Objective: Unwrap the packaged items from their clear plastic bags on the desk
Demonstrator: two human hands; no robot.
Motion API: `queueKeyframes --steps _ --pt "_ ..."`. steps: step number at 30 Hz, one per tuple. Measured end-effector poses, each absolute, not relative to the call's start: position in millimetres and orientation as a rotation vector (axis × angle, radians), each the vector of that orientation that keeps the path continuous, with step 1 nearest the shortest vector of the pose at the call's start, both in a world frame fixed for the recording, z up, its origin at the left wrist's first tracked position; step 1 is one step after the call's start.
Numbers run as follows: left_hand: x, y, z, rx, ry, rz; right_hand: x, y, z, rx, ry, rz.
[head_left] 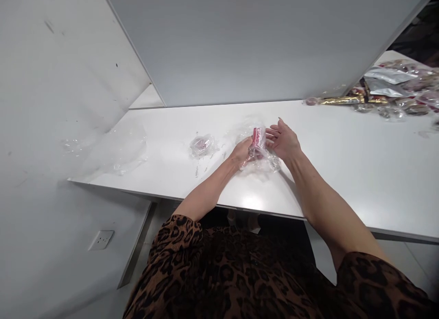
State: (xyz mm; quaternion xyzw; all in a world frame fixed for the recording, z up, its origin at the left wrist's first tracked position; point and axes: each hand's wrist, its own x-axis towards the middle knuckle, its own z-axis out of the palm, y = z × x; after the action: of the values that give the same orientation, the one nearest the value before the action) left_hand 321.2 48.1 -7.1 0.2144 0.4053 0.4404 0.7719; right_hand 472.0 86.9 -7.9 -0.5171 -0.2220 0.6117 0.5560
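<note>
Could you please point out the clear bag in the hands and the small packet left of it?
clear bag [258, 151], head view, crinkled plastic middle.
small packet [202, 145], head view, its pink centre.

Both arms reach forward, left hand [243, 151] seemingly curled closed, right hand [284, 140] with fingers extended.

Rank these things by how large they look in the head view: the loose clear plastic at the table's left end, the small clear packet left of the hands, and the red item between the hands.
1. Loose clear plastic, largest.
2. Small clear packet.
3. Red item, smallest, partly hidden by wrapping.
</note>
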Motion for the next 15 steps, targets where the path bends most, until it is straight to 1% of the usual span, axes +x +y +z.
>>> queueKeyframes --steps 5,7,11,15 --pt "320 43 6 0.562 1.041 1.089 459 63 5 -1.306 -1.0 1.488" --pt "320 43 7 0.548 1.086 1.137 456 59 6 -1.281 -1.087 1.468" --pt "319 46 12 0.513 1.115 1.22 454 64 2 -1.156 -0.912 1.498" --pt "311 47 19 0.455 1.088 1.229 456 73 2 -1.01 -0.714 1.538"
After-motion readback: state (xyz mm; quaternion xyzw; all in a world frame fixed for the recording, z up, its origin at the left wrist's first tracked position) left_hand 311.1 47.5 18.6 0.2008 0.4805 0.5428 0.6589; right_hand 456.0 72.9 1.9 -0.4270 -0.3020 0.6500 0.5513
